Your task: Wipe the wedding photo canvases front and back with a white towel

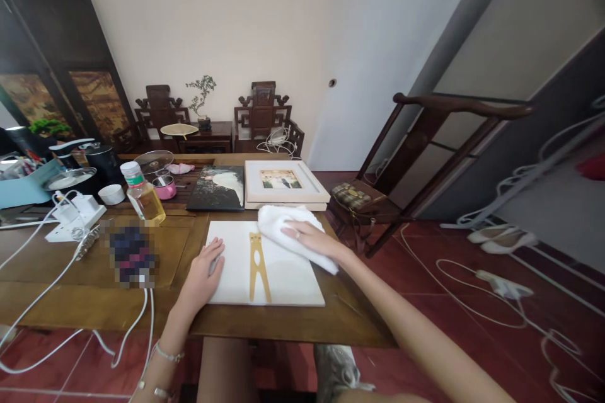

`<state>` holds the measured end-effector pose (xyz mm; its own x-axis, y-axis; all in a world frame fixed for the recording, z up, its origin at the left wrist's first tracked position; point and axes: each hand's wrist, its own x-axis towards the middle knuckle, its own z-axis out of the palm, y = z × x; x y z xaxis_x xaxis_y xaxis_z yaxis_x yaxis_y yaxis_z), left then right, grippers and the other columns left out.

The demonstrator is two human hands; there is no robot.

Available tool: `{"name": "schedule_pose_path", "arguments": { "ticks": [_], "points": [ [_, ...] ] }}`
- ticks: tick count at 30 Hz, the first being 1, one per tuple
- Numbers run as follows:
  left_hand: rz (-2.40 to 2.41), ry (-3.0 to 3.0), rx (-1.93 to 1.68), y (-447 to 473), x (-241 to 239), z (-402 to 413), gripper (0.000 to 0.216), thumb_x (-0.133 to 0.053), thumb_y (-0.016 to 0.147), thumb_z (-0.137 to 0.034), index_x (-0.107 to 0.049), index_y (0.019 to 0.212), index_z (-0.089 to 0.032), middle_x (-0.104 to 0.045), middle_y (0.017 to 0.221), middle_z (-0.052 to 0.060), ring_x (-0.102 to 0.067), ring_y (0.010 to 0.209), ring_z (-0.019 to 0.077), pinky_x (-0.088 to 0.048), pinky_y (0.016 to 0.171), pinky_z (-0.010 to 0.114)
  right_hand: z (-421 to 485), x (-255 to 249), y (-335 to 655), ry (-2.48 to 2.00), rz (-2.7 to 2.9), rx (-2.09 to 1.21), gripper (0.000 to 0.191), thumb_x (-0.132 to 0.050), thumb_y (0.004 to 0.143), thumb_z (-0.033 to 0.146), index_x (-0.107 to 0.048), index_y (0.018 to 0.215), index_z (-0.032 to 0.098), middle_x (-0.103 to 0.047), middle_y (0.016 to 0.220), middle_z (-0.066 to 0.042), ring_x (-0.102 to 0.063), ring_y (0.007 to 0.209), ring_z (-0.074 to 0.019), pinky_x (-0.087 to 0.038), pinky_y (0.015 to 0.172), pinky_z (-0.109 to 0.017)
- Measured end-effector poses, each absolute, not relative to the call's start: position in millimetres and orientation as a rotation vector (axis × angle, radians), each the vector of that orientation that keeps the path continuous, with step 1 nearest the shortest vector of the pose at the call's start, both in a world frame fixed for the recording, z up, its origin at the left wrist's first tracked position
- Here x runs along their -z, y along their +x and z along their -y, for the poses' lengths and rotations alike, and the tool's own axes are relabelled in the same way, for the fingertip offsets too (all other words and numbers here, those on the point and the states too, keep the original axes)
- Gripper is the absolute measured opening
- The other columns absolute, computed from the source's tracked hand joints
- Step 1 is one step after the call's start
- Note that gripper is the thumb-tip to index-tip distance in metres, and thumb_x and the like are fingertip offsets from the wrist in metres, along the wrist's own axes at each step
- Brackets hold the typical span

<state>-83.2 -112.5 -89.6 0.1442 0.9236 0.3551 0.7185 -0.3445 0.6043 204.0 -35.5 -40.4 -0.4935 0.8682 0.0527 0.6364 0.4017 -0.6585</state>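
A white board (293, 280) with a tan, long-legged cat figure (254, 258) lies flat at the table's front edge. My left hand (206, 274) rests on its left edge, fingers stretched out and holding nothing. On the board's upper right part, my right hand (305, 236) presses and holds a folded white cloth (270, 219). Part of the cloth hangs past the board's right edge. Just behind are a white-framed wedding photo (282, 179) and a dark photo panel (215, 187), both lying down.
On the wooden table (189, 321) at left stand an oil bottle (142, 194), a pink cup (164, 187), a white bowl (112, 194) and a power strip (78, 221) with trailing cables. A wooden chair (425, 132) is at right. Cables cross the red floor.
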Motion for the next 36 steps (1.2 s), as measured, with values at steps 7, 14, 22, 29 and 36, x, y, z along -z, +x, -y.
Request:
{"name": "schedule_pose_path", "arguments": {
  "ticks": [7,14,22,29,36],
  "points": [
    [-1.594,2.139,-1.007,-83,91,112,0.039,-0.041,0.087,-0.030,-0.060,0.115,-0.010,-0.055,0.127,0.015,-0.044,0.125,0.0241,-0.031,0.108,0.046,94,48,203,-1.317,2.401,-0.805,0.044,-0.033,0.089,0.053,-0.060,0.105,0.022,-0.034,0.145,-0.003,-0.011,0.138,-0.0286,-0.019,0.109,-0.046],
    [-1.617,2.153,-1.002,-82,93,110,0.039,-0.040,0.087,-0.030,-0.060,0.115,-0.011,-0.056,0.127,0.014,-0.045,0.125,0.0240,-0.031,0.107,0.047,172,13,232,-1.213,2.577,-1.240,0.041,-0.037,0.089,0.052,-0.063,0.102,0.023,-0.044,0.138,-0.005,-0.016,0.137,-0.0275,-0.025,0.108,-0.044],
    [-1.601,2.165,-1.022,-83,92,110,0.036,-0.043,0.086,-0.029,-0.061,0.114,-0.015,-0.057,0.126,0.013,-0.047,0.123,0.0247,-0.034,0.106,0.048,81,30,193,-1.118,2.409,-0.940,0.043,-0.034,0.090,0.052,-0.064,0.090,0.021,-0.065,0.105,-0.005,-0.053,0.111,-0.0270,-0.035,0.100,-0.044],
    [-1.609,2.148,-1.013,-83,91,111,0.036,-0.043,0.087,-0.029,-0.061,0.114,-0.014,-0.056,0.127,0.012,-0.046,0.124,0.0243,-0.033,0.106,0.046,64,45,139,-1.036,2.359,-0.696,0.032,-0.033,0.094,0.036,-0.060,0.101,0.020,-0.059,0.120,-0.007,-0.033,0.131,-0.0236,-0.015,0.111,-0.047],
    [-1.574,2.172,-0.990,-84,88,111,0.038,-0.041,0.085,-0.023,-0.060,0.116,-0.013,-0.055,0.128,0.013,-0.045,0.125,0.0236,-0.032,0.107,0.046,149,44,146,-0.620,2.596,-0.634,0.022,-0.044,0.090,0.025,-0.062,0.102,0.020,-0.059,0.123,-0.008,-0.035,0.130,-0.0171,-0.011,0.114,-0.042]
  ]
}}
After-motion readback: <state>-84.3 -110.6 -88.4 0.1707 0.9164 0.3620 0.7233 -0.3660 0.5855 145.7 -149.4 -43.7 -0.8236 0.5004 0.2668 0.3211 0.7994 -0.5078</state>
